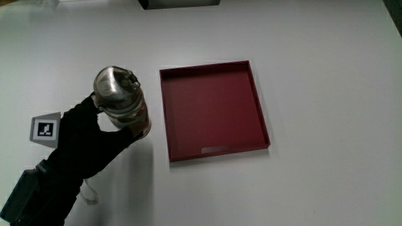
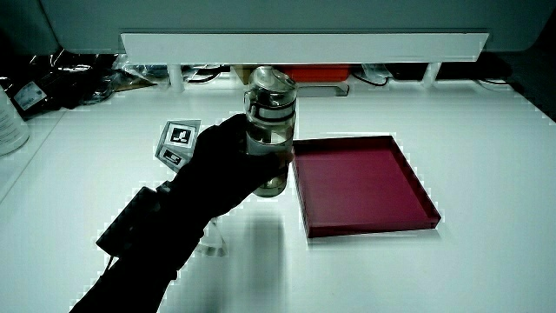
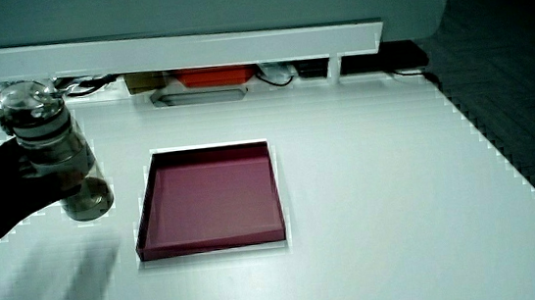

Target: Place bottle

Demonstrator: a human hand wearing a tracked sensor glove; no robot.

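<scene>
hands (image 1: 85, 141): i see the one gloved hand clamped around a clear bottle (image 1: 122, 103) with a metal cap, held upright just beside the red tray (image 1: 260, 110), at about its nine o'clock in the main view. on my feed the white surface (image 1: 326, 75) runs to a low white partition (image 2: 304, 45) in both side views, with cables and clutter near it. patterned cube (image 1: 45, 129) sits on the glove's back.
</scene>
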